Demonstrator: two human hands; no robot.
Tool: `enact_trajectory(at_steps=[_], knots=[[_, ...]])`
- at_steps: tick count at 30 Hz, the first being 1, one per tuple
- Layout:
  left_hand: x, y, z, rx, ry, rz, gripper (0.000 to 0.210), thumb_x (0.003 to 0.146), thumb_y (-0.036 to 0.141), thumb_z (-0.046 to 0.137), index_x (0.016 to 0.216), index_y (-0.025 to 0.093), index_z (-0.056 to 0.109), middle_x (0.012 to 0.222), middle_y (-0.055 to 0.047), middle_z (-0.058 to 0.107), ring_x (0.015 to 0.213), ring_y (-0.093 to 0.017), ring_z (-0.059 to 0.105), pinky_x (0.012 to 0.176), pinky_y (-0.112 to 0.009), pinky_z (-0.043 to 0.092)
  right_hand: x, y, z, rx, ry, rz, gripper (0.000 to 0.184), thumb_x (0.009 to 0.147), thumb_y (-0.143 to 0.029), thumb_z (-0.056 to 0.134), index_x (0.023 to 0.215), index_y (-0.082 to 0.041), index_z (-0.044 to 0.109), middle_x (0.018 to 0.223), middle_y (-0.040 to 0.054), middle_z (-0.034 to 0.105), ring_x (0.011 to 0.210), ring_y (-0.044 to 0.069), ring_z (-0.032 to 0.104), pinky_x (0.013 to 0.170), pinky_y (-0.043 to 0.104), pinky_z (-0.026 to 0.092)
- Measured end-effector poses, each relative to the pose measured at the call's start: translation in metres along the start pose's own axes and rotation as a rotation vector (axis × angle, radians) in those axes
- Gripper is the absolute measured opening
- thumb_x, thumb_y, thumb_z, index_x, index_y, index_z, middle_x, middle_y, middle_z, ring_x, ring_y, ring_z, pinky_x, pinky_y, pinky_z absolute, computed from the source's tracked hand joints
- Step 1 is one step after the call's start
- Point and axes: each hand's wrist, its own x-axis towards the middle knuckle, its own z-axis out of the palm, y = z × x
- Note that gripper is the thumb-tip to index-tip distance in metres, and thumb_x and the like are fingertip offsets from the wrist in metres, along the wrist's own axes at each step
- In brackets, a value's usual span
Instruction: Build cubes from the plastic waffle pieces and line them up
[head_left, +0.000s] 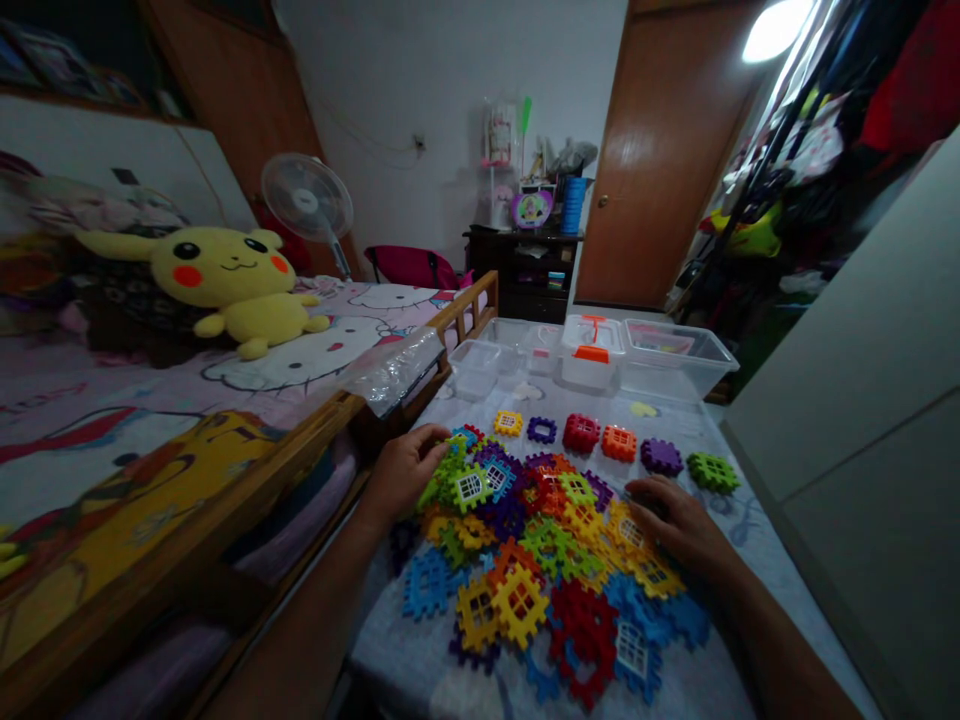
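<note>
A heap of colourful plastic interlocking building tiles [555, 535] lies on the table, many with window-like grids. At its upper left edge rests my left hand [405, 468], fingers loosely curved and thumb apart, beside green tiles [454, 475]. My right hand [670, 512] lies over the heap's right edge near yellow tiles [628, 528], its fingers stretched inward and holding nothing I can see. Behind the heap runs a row of sorted pieces: a yellow tile [508, 423], a dark blue tile [541, 430], red [581, 433], orange [619, 442], purple [661, 456] and green stacks [713, 472].
Clear plastic boxes [679, 365] stand at the table's far end, one with an orange-handled lid [594, 340]. A wooden bed rail [330, 420] borders the left side; on the bed sits a yellow plush toy [240, 285]. A pale cabinet [862, 400] flanks the right.
</note>
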Motion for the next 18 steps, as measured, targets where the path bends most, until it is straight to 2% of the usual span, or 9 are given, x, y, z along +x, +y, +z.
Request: enact_trajectory(at_steps=[7,13,18], knots=[[0.003,-0.007,0.005,-0.164,0.143,-0.074,0.032,0.082,0.043,0.054,0.098,0.017,0.064,0.091,-0.006,0.072,0.083,-0.022,0.069,0.075,-0.032,0.053,0.0,0.005,0.002,0.019,0.012,-0.007,0.031,0.084,-0.042,0.052,0.1,-0.02,0.068,0.101,0.0093,0.065,0.091,0.024,0.062,0.081,0.038,0.052],[0.003,-0.006,0.01,-0.322,0.112,-0.127,0.037,0.082,0.041,0.054,0.108,0.016,0.061,0.098,-0.007,0.071,0.079,-0.02,0.071,0.071,-0.032,0.055,-0.001,0.005,0.002,0.021,0.015,0.008,0.031,0.084,-0.043,0.053,0.099,-0.02,0.068,0.103,0.0093,0.065,0.092,0.024,0.063,0.082,0.038,0.052],[-0.008,0.006,0.014,-0.276,0.149,-0.071,0.029,0.083,0.038,0.055,0.102,0.019,0.066,0.1,-0.005,0.072,0.087,-0.022,0.069,0.079,-0.033,0.054,0.0,0.005,0.002,0.047,0.01,0.019,0.031,0.084,-0.043,0.053,0.099,-0.02,0.067,0.102,0.0097,0.065,0.092,0.025,0.063,0.083,0.039,0.053]])
